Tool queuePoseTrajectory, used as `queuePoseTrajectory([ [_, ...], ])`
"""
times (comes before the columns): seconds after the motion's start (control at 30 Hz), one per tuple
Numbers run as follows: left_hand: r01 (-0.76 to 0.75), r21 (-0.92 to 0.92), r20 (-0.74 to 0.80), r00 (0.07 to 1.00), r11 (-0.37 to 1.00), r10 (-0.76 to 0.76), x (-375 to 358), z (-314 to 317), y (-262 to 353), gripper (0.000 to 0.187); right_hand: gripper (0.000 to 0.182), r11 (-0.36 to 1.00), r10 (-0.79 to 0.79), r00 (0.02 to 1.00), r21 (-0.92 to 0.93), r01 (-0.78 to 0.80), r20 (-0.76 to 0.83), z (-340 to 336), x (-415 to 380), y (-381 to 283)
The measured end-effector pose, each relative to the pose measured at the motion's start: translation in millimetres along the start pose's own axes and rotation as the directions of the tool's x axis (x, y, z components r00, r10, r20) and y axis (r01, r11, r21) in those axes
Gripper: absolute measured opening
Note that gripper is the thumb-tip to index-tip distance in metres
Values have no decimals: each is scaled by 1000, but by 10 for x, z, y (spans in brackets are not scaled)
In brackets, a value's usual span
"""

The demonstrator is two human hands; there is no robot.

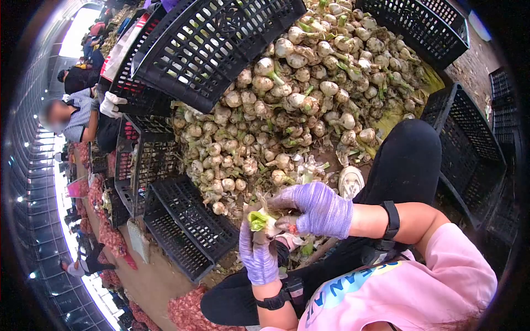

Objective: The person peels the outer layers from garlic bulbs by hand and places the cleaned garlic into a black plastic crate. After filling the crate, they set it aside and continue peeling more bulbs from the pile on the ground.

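Observation:
A garlic bulb with a pale green cut stem (257, 220) is held between both hands in front of my lap. My left hand (258, 256), in a lilac knit glove with dirty fingertips, is closed around it from below. The thumb and fingers of my right hand (317, 209), gloved the same way, pinch its other side. A small orange-red spot shows by the right thumb; I cannot make out what it is. Just beyond the hands rises a large heap of soil-stained garlic bulbs (298, 105) with trimmed stems. Loose peelings (309, 168) lie at its near edge.
Black plastic crates ring the heap: a tilted one (212, 49) at upper left, another (190, 220) at left, one (469, 149) at right. Red net sacks (110, 220) line the left side. A co-worker in a striped shirt (79, 122) is beyond the crates.

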State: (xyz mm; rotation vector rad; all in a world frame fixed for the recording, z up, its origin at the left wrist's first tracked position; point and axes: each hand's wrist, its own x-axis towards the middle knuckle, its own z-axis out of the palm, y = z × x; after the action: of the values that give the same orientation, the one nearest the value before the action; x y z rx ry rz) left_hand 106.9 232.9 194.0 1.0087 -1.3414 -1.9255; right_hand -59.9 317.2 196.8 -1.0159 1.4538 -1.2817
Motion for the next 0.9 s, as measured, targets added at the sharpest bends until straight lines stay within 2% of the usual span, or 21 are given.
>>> queuePoseTrajectory([
  [0.07,-17,93,24,1000,996,15,7,-22,-22,63,49,985,-68,998,-159,65,-13,10,-13,42],
  [0.1,-16,92,24,1000,996,14,9,-18,-26,63,49,985,-66,998,-159,63,-13,26,-12,58],
  [0.17,-72,216,45,997,974,63,1,-2,-40,62,42,946,-176,983,-285,153,-58,72,-15,93],
  [0.23,-86,316,46,996,945,75,-2,4,-52,63,37,938,-147,988,-324,123,-50,117,1,116],
  [0.33,4,247,23,1000,969,-10,-15,-19,-88,64,31,925,-104,993,-371,75,-58,155,22,157],
  [0.37,38,151,7,999,988,-39,-7,24,-86,67,29,924,-90,993,-378,57,-72,159,27,172],
  [0.5,85,78,26,996,993,-87,31,95,-6,71,33,924,-43,996,-381,10,-77,175,65,231],
  [0.53,85,78,26,996,993,-87,24,102,3,71,33,924,-43,996,-381,10,-78,175,54,213],
  [0.6,-44,305,109,994,951,11,15,107,15,65,35,899,-67,994,-436,25,-81,179,28,160],
  [0.63,-45,306,107,994,951,13,15,96,20,65,35,899,-69,994,-436,28,-79,203,28,167],
  [0.73,114,269,-3,993,956,-118,48,68,-3,64,34,917,-129,987,-390,82,-97,232,46,224],
  [0.77,35,275,32,998,961,-46,90,-54,-111,65,33,942,-76,993,-334,41,-92,212,66,238],
  [0.8,36,275,33,998,961,-47,74,-74,-158,65,32,962,-21,996,-274,-3,-85,187,85,246],
  [0.83,39,197,42,998,980,-48,61,-8,-142,65,30,978,3,996,-207,-22,-94,143,108,236],
  [0.9,86,34,26,996,996,-87,59,34,-94,69,30,975,4,994,-220,-28,-108,109,117,208],
])
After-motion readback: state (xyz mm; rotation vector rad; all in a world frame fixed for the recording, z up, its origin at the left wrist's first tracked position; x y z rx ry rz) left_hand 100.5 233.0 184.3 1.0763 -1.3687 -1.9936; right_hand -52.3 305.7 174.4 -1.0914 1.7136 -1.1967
